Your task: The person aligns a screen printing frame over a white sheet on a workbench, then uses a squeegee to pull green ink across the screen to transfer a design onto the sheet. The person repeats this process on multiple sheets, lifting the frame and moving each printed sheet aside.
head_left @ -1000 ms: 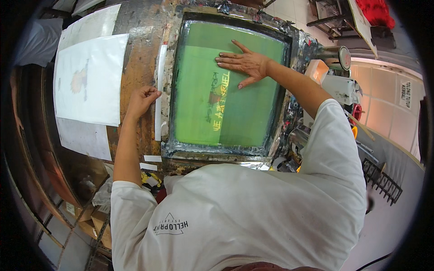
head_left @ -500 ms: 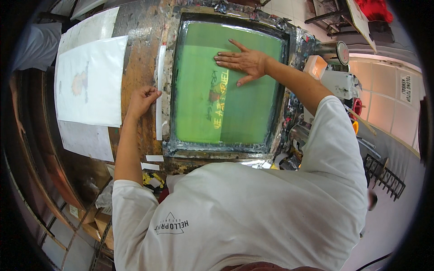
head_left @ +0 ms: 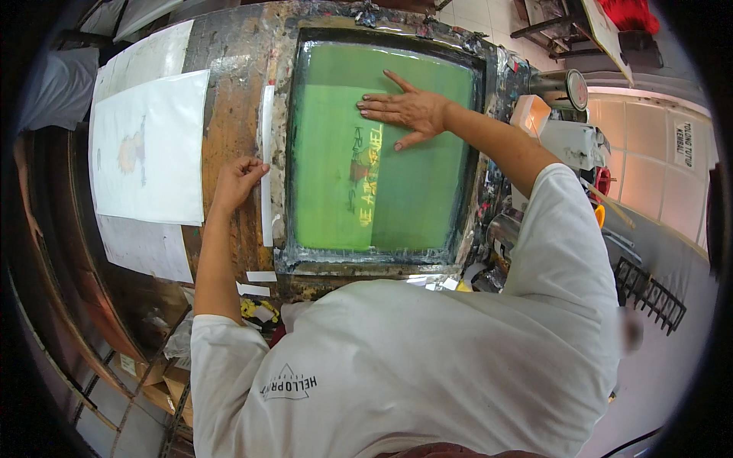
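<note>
A screen printing frame [head_left: 286, 145] with green mesh lies on the worktable, dark lettering and a bright cut-out line of letters on its mesh. My right hand [head_left: 412, 109] rests flat on the upper part of the mesh, fingers spread, holding nothing. Just left of the frame, my left hand [head_left: 237, 183] is closed in a pinch, its thumb and fingertip at the edge of a long white strip [head_left: 267, 198]. What sits between those fingertips, if anything, is too small to tell. Further left lies a white sheet [head_left: 172, 153] with a small faint printed picture.
Paint-stained wood [head_left: 229, 84] shows between sheet and frame. Short white strips [head_left: 261, 276] lie at the near edge. Right of the frame stand a can [head_left: 560, 89], an orange-white container [head_left: 531, 114] and other tubs. A person's sleeve [head_left: 61, 88] is at far left.
The whole view has shifted slightly. Both hands keep nearly the same places, the right spread on the mesh and the left pinched beside the strip.
</note>
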Motion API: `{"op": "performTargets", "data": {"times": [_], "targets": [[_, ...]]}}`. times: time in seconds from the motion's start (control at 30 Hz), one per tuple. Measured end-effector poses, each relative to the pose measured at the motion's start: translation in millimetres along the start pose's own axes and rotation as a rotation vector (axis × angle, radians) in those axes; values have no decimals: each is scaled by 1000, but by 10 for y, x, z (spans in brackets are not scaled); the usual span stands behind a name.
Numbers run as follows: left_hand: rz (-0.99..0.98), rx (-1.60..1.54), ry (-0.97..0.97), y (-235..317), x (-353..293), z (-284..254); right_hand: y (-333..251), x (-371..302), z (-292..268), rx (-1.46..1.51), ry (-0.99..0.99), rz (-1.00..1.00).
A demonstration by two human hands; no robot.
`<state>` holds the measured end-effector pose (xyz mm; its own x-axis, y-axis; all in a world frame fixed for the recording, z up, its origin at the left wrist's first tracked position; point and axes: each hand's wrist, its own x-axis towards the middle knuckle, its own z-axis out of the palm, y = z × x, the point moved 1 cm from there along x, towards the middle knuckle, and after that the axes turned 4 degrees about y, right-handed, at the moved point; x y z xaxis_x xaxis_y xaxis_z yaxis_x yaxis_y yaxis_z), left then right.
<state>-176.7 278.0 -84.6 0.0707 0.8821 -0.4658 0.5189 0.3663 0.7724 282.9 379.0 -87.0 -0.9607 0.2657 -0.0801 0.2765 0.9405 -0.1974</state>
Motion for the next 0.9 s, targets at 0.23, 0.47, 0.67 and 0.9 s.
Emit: {"op": "performTargets", "data": {"times": [0.23,0.47,0.67,0.9], "targets": [[29,-39,-62,-189,88,-8,-880,170,-181,67,126,18],[62,-144,-162,-421,311,10,-2902,90,-27,284,-37,336],[130,-92,-109,-379,307,44,-3836,-114,207,157,62,838],[302,190,11,-232,255,43,-4009,-95,423,82,108,950]]}}
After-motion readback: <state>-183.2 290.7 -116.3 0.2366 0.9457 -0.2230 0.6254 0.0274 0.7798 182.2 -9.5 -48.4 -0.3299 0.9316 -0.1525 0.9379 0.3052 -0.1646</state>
